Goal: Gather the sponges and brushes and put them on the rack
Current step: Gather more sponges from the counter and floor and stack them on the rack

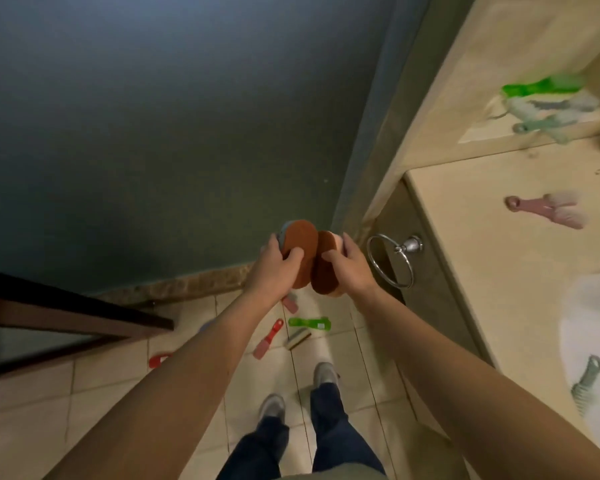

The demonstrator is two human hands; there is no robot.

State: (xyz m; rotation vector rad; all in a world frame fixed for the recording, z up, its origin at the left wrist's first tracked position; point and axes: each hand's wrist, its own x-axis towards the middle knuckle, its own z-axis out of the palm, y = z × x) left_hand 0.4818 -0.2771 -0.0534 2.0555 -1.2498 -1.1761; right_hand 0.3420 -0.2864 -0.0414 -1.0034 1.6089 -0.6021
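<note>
Two brown-faced oval sponges sit at the centre of the frame, held side by side with their edges touching. The left hand (274, 268) grasps the left sponge (300, 251), thumb across its brown face and fingers behind its grey backing. The right hand (349, 268) grasps the right sponge (323, 271), fingers curled over its brown face, with a pale backing showing at its upper edge.

Below the hands, on the tiled floor (94, 386), lie a red-handled brush (267, 339), a green brush (309, 323), a white-bristled brush (297, 339) just beside it and, at lower left, a red item (158, 360) partly hidden by the forearm.

Right of the hands a chrome towel ring (392, 261) hangs on the vanity side. On the countertop (482, 271) at right lies a pink brush (548, 210); a pale green brush (584, 382) rests in the white sink (579, 306) at lower right. At upper right, a bright green brush (541, 87) and pale green brushes (551, 116) lie blurred on a ledge.
</note>
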